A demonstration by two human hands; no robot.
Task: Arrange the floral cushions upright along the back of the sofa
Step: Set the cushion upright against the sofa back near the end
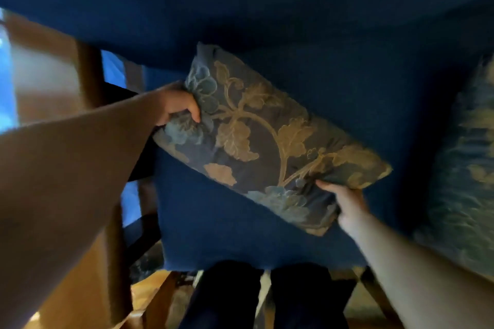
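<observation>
Floral cushion [262,136] tilted over seat, second cushion [465,168] right

I can make out no writing, label, brand, number or sign anywhere here; every surface in sight is plain fabric, patterned fabric or bare wood, without lettering.
</observation>
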